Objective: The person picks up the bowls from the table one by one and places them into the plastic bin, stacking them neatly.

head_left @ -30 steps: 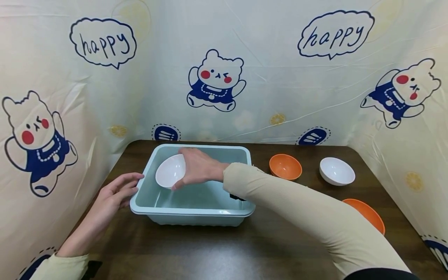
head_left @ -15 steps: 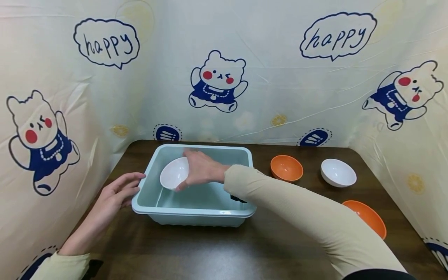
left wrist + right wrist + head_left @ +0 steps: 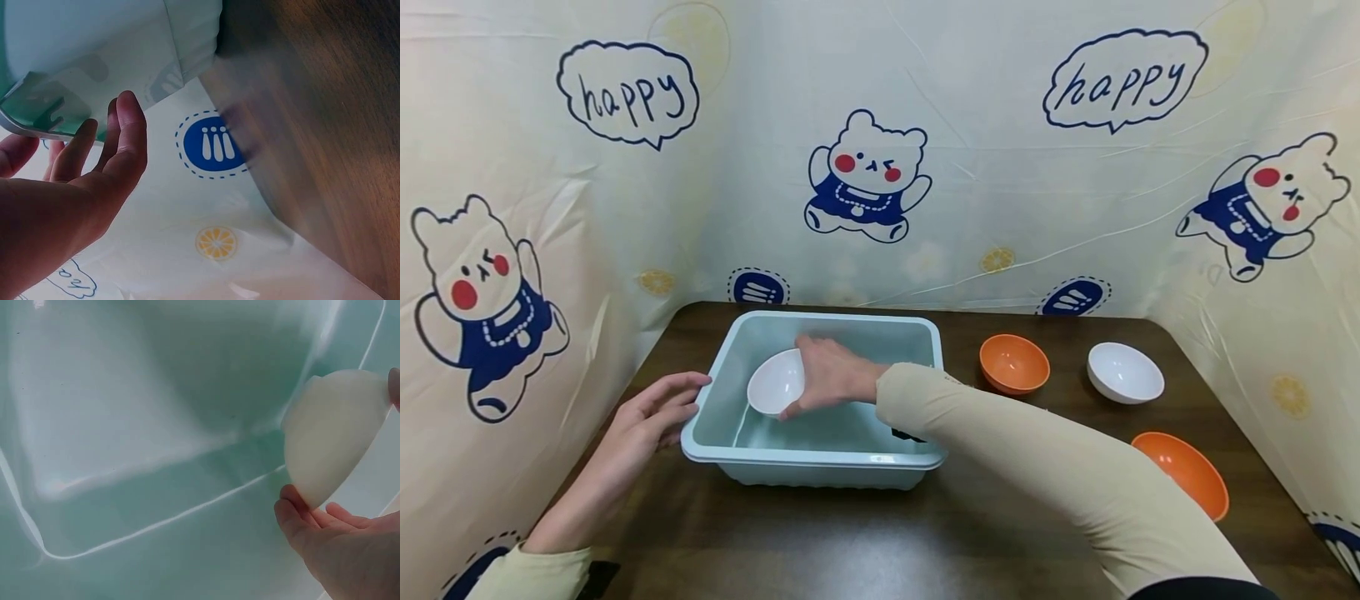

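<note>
My right hand (image 3: 837, 375) grips a white bowl (image 3: 775, 385) by its rim, inside a pale blue-green rectangular basin (image 3: 820, 457). The bowl tilts in that grip, over the left part of the basin. In the right wrist view, the bowl (image 3: 334, 434) shows its outer side, with fingers (image 3: 294, 515) at one edge and a fingertip at the opposite edge. At the basin's left rim is my left hand (image 3: 647, 412), fingers extended and relaxed. From the left wrist view, its fingers (image 3: 131, 125) lie against the basin's outer wall, just under the rim.
Right of the basin are an orange bowl (image 3: 1015, 364), a white bowl (image 3: 1125, 372) and another orange bowl (image 3: 1183, 471), partly covered by the right sleeve (image 3: 1022, 433). All stand on a dark wooden table (image 3: 850, 542), with a printed cloth (image 3: 970, 167) behind.
The right hand has lowered the white bowl deeper into the basin and shifted it slightly right. The left hand stays at the rim.
</note>
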A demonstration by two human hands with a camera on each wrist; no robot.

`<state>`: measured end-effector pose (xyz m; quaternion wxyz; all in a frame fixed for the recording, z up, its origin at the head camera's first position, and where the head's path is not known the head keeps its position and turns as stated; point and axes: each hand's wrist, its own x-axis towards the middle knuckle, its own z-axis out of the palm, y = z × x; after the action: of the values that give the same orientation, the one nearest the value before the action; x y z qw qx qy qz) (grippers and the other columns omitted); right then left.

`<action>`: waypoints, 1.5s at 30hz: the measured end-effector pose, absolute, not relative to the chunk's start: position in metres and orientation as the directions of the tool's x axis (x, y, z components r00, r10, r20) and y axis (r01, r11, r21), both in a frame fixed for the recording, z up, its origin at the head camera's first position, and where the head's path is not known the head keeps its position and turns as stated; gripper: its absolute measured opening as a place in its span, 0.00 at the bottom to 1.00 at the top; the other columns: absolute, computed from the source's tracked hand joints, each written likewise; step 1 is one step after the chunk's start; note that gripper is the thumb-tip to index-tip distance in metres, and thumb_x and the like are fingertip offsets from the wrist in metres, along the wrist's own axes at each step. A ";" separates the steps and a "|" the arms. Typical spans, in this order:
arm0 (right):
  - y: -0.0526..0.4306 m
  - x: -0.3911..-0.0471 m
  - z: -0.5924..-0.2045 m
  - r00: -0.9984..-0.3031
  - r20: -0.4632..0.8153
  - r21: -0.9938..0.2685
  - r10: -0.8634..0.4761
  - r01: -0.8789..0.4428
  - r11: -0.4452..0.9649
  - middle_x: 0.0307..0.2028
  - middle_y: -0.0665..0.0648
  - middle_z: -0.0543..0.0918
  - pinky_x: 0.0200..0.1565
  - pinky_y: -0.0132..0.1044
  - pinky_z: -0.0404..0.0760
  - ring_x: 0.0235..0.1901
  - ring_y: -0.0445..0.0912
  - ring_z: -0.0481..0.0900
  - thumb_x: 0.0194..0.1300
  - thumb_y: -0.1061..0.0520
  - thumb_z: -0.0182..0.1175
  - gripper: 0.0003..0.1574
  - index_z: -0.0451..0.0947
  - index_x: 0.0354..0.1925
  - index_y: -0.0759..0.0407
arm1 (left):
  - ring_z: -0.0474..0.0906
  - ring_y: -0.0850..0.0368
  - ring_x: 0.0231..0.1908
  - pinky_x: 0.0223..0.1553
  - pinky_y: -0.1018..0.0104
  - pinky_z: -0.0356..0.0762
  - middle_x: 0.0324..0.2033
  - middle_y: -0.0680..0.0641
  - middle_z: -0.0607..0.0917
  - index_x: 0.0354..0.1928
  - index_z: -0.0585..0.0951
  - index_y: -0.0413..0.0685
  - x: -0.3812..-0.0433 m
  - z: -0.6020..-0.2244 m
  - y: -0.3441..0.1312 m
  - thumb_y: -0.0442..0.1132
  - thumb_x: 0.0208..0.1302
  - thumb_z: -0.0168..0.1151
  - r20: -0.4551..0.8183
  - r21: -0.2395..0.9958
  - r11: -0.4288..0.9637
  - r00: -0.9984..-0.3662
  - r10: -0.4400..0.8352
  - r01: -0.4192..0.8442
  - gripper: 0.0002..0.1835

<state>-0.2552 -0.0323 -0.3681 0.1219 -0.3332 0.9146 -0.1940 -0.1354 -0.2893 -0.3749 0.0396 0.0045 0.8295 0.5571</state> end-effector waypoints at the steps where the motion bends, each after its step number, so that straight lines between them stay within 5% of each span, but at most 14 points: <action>1: -0.032 -0.255 -0.369 -0.750 -0.100 -0.432 -0.654 -0.559 0.708 0.50 0.54 0.78 0.47 0.33 0.79 0.45 0.46 0.79 0.52 0.35 0.81 0.55 0.69 0.65 0.61 | 0.75 0.76 0.54 0.47 0.66 0.83 0.74 0.33 0.68 0.73 0.69 0.42 -0.136 -0.375 -0.289 0.44 0.84 0.49 -0.057 0.927 0.373 -0.997 0.055 -0.033 0.23; 45: -0.044 -0.253 -0.384 -0.762 -0.172 -0.346 -0.624 -0.546 0.763 0.50 0.56 0.78 0.48 0.33 0.79 0.46 0.45 0.77 0.54 0.32 0.79 0.57 0.67 0.67 0.60 | 0.75 0.75 0.53 0.47 0.66 0.82 0.74 0.33 0.67 0.74 0.68 0.41 -0.135 -0.374 -0.290 0.46 0.84 0.51 -0.066 0.927 0.374 -0.996 0.063 -0.038 0.25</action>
<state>-0.2532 -0.0438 -0.3844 0.1397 -0.3152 0.9284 -0.1390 -0.1353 -0.2903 -0.3741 0.0449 0.0074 0.8277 0.5593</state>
